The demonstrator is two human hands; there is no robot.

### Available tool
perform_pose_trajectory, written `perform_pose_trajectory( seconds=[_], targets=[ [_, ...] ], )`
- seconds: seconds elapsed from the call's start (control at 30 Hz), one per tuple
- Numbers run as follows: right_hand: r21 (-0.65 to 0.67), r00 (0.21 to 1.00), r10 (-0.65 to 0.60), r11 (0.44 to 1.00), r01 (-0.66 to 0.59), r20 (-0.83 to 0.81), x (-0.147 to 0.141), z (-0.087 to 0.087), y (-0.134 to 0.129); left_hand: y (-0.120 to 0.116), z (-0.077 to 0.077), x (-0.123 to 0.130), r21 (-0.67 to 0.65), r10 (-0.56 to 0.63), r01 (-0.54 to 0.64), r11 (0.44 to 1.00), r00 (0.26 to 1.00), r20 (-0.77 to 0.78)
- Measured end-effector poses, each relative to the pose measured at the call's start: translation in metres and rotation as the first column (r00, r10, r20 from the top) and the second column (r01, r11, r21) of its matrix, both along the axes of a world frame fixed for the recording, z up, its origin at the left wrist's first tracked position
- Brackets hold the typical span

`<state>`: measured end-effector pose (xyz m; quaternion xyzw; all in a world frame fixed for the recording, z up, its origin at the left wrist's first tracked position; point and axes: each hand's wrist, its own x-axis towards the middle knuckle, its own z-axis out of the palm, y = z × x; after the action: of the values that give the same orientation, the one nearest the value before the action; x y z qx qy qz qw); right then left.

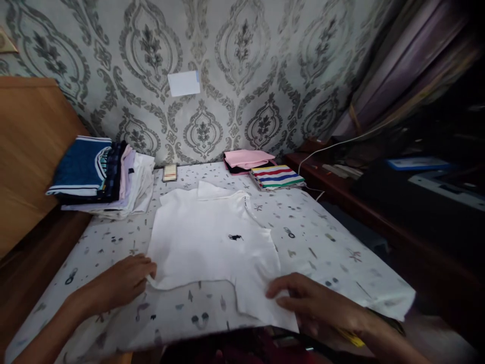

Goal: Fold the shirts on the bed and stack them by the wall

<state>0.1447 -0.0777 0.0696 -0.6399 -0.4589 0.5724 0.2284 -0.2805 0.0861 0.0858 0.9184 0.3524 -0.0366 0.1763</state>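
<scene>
A white shirt [193, 237] with a small dark horse-and-rider emblem lies spread on the patterned cloth, its collar side toward the wall. At its near left corner, my left hand [125, 280] is closed on the shirt's edge, pinching and slightly lifting it. The lower right part of the shirt reaches down near the front edge of the bed or table. Over that part rests my right hand [303, 298], thumb and forefinger apart and touching the fabric. Its other fingers are partly hidden behind the hand.
A pile of folded clothes, topped by a blue garment [81, 164], stands at the back left beside a wooden panel [34, 151]. Folded pink cloth [250, 158] and a striped garment [276, 177] lie at the back right. A small box [170, 172] sits near the wall. Dark furniture borders the right side.
</scene>
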Motion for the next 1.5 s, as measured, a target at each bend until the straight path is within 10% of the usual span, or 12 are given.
perform_pose_trajectory(
  seconds=[0.17, 0.33, 0.5, 0.8, 1.0, 1.5],
  targets=[
    [0.082, 0.950, 0.282, 0.952, -0.294, 0.133, 0.011, 0.020, 0.060, 0.063, 0.014, 0.018, -0.218, 0.144, -0.120, 0.969, 0.985, 0.095],
    [0.494, 0.719, -0.048, 0.757, -0.427, 0.694, -0.006, 0.002, 0.180, 0.170, -0.009, 0.058, 0.114, 0.478, -0.505, 0.855, 0.855, 0.201],
    [0.387, 0.471, -0.068, 0.677, -0.625, 0.880, -0.034, -0.022, 0.262, 0.222, -0.037, 0.089, 0.165, 0.543, -0.563, 0.810, 0.826, 0.150],
    [0.459, 0.556, -0.286, 0.865, -0.200, 0.781, -0.001, -0.023, 0.334, 0.248, -0.027, 0.065, 0.188, 0.521, -0.547, 0.816, 0.836, 0.175],
    [0.460, 0.556, -0.404, 0.887, 0.042, 0.727, 0.031, -0.041, 0.360, 0.242, -0.036, 0.060, 0.252, 0.564, -0.578, 0.776, 0.815, 0.133],
    [0.502, 0.714, -0.118, 0.789, -0.355, 0.690, 0.024, -0.043, 0.398, 0.232, -0.053, 0.070, 0.276, 0.615, -0.639, 0.718, 0.768, 0.177]
  ],
)
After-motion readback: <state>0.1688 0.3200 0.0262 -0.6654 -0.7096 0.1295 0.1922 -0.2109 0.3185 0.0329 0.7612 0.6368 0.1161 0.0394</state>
